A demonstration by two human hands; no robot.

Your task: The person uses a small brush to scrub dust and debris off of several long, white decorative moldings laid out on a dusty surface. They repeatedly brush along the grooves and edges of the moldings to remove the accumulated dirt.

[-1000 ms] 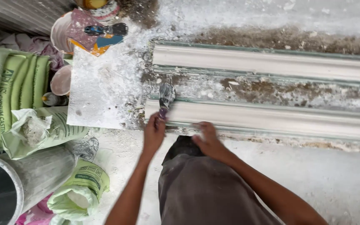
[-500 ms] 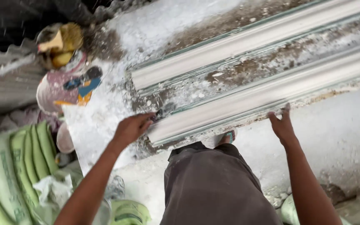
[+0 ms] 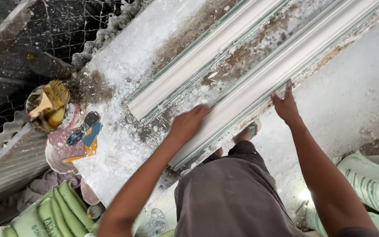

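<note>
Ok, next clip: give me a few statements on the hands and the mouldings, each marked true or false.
1. The left hand rests on the nearer white moulding. True.
2. The right hand grips a brush. False: it is open, fingers spread at the moulding's near edge, holding nothing.
3. Two long white mouldings lie side by side on the table. True.
4. The bucket with a brush in it stands between the hands. False: it stands off to the left of both hands.
5. Green sacks lie at lower left. True.
</note>
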